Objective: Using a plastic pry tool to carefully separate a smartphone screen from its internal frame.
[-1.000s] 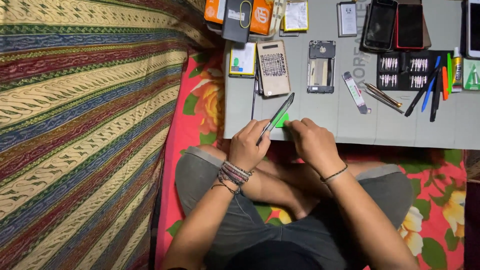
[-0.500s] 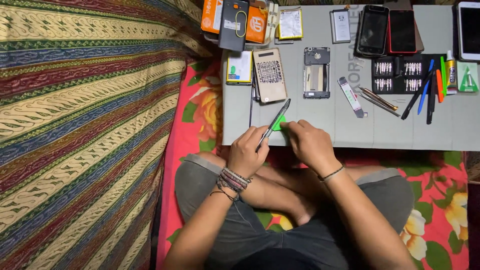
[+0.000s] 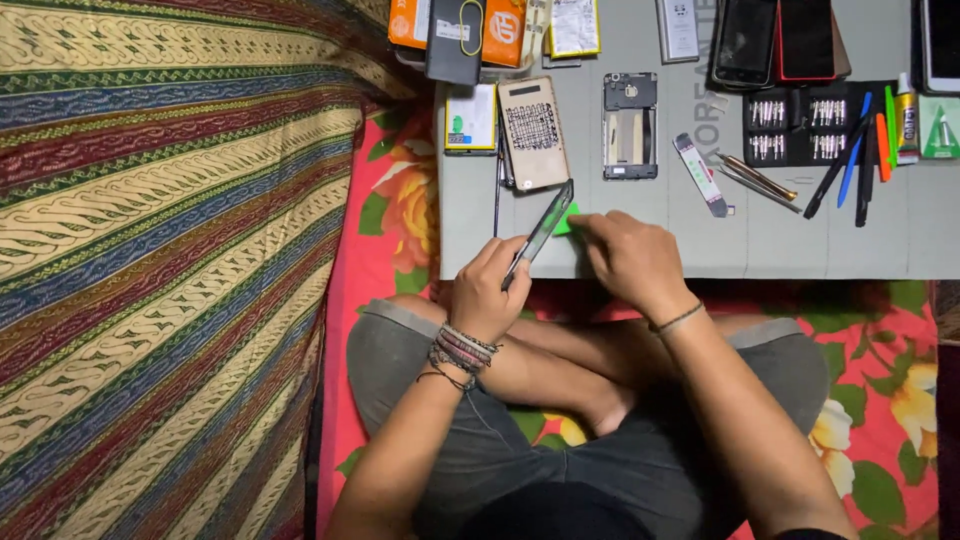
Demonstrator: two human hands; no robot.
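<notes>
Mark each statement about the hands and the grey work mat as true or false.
1. The left hand holds a phone tilted on its edge. True.
2. The right hand holds a screwdriver. False: its fingertips are on a small green piece beside the phone.
3. The bit set lies at the mat's left end. False: it lies towards the right.
4. The left wrist wears bracelets. True.

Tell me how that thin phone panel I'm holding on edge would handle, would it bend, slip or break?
The phone panel, pinched on edge by the left hand, looks thin and flat, so probably light and fairly stiff, yet likely fragile if flexed. Its glossy face suggests it could slip from a loose grip. The right hand presses a small green pick at its edge, so prying force may crack it.
</notes>
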